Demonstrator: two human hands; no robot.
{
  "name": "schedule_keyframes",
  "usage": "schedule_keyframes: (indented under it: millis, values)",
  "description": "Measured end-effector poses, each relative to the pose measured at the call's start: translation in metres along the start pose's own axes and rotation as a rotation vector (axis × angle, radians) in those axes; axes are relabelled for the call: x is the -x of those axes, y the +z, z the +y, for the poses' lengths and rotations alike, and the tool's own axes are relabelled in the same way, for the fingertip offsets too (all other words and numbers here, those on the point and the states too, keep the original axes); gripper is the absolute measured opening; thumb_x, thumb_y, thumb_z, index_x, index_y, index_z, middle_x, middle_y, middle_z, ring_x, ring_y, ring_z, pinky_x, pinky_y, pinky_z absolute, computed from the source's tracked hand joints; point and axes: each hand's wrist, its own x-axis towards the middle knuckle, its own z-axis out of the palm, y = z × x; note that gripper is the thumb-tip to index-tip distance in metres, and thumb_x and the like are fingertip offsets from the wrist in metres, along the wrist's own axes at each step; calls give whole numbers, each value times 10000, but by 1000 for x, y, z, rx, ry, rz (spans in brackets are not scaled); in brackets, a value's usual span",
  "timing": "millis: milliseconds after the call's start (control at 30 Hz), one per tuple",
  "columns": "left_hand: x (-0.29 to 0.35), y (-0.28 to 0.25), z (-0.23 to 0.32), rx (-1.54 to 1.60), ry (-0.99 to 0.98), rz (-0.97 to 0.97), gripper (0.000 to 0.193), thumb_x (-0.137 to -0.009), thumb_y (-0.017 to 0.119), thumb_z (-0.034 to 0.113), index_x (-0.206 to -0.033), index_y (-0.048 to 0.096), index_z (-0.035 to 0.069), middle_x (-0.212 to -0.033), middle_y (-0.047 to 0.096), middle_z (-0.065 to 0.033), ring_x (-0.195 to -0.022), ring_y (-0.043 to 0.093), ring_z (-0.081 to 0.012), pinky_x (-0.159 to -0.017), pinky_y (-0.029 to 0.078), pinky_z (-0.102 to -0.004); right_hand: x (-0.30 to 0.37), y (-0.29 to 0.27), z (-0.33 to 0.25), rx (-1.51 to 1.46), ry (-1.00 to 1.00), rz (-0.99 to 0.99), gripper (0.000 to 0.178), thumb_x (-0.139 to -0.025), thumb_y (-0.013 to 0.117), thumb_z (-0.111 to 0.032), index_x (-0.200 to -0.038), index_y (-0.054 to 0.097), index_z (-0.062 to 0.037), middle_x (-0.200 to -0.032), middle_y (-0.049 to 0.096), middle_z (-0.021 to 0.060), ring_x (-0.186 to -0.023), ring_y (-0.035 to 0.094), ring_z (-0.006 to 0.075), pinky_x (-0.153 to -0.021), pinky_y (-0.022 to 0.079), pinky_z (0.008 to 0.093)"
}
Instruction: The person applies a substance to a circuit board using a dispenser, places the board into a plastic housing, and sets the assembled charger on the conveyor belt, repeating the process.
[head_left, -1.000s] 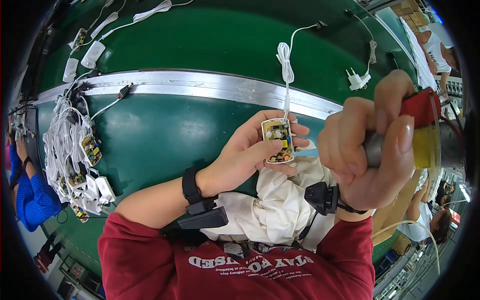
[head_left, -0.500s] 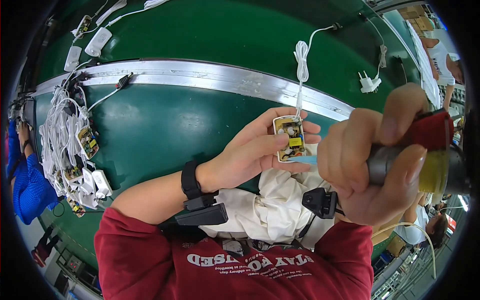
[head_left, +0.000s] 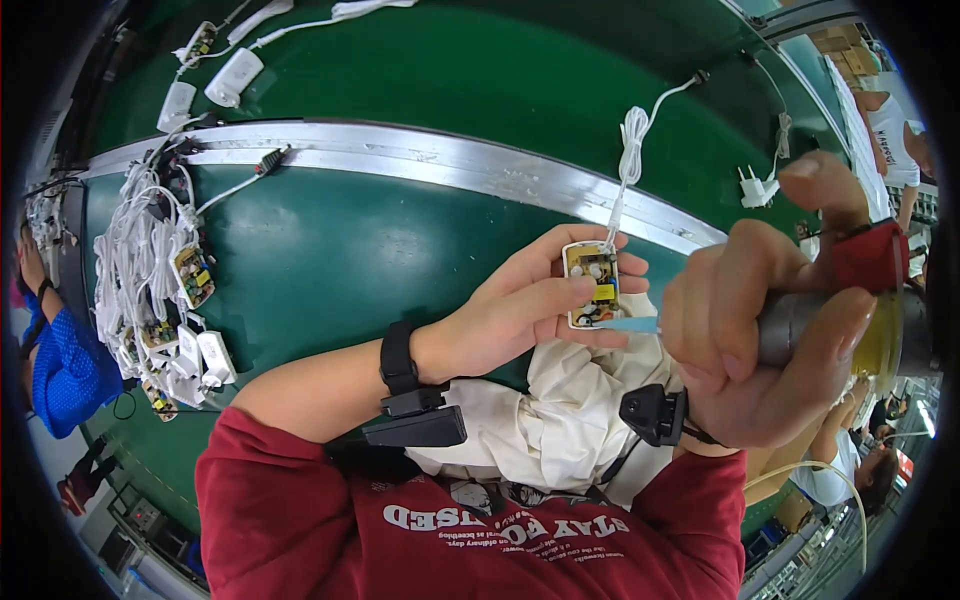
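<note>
My left hand [head_left: 520, 300] holds an open white power adapter housing [head_left: 570, 262] from the side, thumb pressed on the circuit board [head_left: 603, 293] inside it. A white cable comes out of the housing's far end. My right hand [head_left: 750, 320] is wrapped round a glue dispenser [head_left: 790, 325] with a grey barrel, a red part and a see-through yellowish section. Its light-blue tapered nozzle [head_left: 635, 325] points left, its tip at the near end of the board. The right index finger is raised off the dispenser. The dispenser's rear end is blurred at the picture's edge.
A tangled pile of white cables [head_left: 140, 260] with open adapters lies on the green bench at left. Beyond the metal rail [head_left: 420, 160] are more white adapters [head_left: 235, 78] and a white plug [head_left: 757, 187]. A pale hose [head_left: 862, 500] curves at right. Co-workers sit left and right.
My right index finger has lifted away from the dispenser. The whole scene has shifted slightly to the right in view; the nozzle tip stays at the board's near end.
</note>
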Motion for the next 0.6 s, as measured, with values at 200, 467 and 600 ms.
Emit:
schedule_keyframes:
  millis: [200,467,600]
  values:
    - [-53,4,37,-587,203,-7,413,-892,517,91,-1285,392,95,-1230,480,-82,-1055,538,-208,-847,507,-365,6,2,0,-45,-85,54,459,-971,358,-415,-1198,316,-17,-492,340,-16,-356,282,57,-341,226,210]
    - [-129,-11,95,-2369,734,327,421,-722,631,128,-1088,477,-13,-988,548,-184,-876,573,-327,-705,521,-377,5,11,-6,-19,-31,43,369,-970,379,-385,-1114,355,-46,-478,300,-26,-350,254,48,-337,199,203]
    - [-98,-6,115,-2244,1201,237,318,-735,607,155,-987,509,-13,-960,562,-166,-866,580,-311,-709,517,-388,4,8,-6,-24,-54,78,350,-965,403,-363,-1092,365,-38,-477,297,-26,-350,254,48,-333,198,205]
